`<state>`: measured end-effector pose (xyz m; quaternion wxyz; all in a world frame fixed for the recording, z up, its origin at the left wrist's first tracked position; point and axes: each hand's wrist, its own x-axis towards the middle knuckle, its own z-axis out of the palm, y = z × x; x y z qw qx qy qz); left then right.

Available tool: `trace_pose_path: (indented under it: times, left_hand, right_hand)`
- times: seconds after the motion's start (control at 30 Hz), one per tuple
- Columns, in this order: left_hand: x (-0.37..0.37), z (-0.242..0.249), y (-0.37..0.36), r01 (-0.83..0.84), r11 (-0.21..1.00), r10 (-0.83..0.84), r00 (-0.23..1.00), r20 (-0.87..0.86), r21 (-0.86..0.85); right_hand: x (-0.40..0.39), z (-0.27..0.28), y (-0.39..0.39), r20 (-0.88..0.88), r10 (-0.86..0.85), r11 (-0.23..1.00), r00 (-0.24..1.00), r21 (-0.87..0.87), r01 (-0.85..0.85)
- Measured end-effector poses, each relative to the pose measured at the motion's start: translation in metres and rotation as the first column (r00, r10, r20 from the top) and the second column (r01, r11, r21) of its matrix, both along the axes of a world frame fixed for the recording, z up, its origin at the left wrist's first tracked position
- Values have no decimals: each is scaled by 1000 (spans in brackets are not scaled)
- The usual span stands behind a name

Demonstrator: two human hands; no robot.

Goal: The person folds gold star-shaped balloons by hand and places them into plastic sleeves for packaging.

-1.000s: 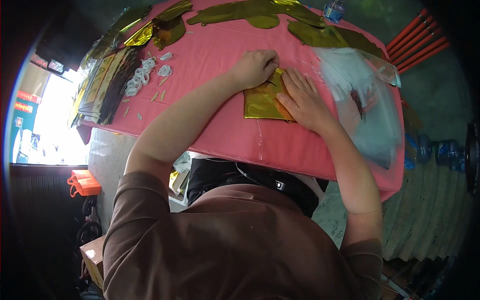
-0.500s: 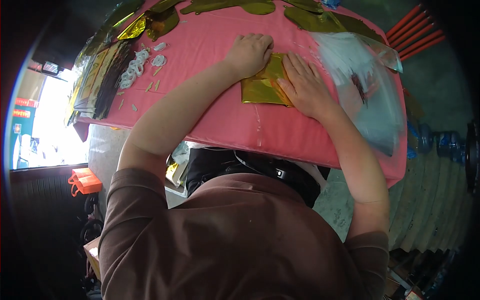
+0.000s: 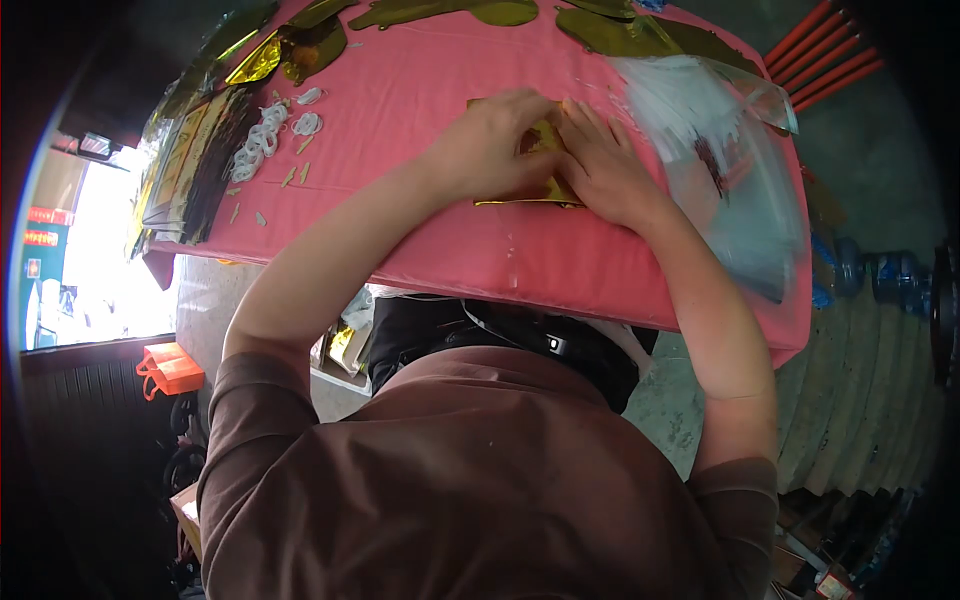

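Observation:
A folded sheet of gold foil (image 3: 556, 192) lies near the front of the pink-covered table, partly hidden under both hands. My left hand (image 3: 492, 145) arches over its left and middle part, thumb and bent fingers apart, with gold showing in the gap between them. Its fingertips are close to my right hand and somewhat blurred. My right hand (image 3: 612, 172) rests flat on the foil's right edge, fingers stretched out and pointing away from me.
Pink cloth (image 3: 400, 260) covers the table. Clear plastic bags (image 3: 745, 215) are piled at the right. White cord bundles (image 3: 258, 145) and a stack of flat gold-and-dark pieces (image 3: 190, 165) sit at the left. Gold foil shapes (image 3: 640, 35) line the far edge. Red poles (image 3: 825, 60) stand beyond.
My left hand has come nearer and lifted from the foil's upper left, its thumb now spread over the middle. My right hand stays flat at the right edge.

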<state>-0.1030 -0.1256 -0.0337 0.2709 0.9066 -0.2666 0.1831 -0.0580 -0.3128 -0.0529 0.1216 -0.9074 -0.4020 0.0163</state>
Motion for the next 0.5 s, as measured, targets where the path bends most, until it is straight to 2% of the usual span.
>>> trace_pose_path:
  times: [0.07, 0.1, 0.17, 0.23, 0.5]
  left_hand:
    - [-25, 5, -10, -4, 994, -18, 979, -201, -109]
    - [-30, 4, -12, -5, 994, -18, 979, -203, -109]
    - [-35, 0, -18, -42, 999, 44, 993, -111, 11]
    - [-35, -5, -24, -79, 997, 78, 994, -79, -4]
    - [-37, -1, -32, -108, 994, 108, 992, -65, 14]
  right_hand:
    - [2, 0, -1, -28, 13, 999, 1000, 46, -12]
    - [2, 1, 0, -31, -4, 1000, 1000, 29, 5]
    - [2, -2, 1, -36, -18, 1000, 999, 12, 19]
    - [3, -6, 0, -9, 17, 992, 1000, 126, -15]
    - [3, -6, -1, 9, 24, 991, 1000, 128, -25]
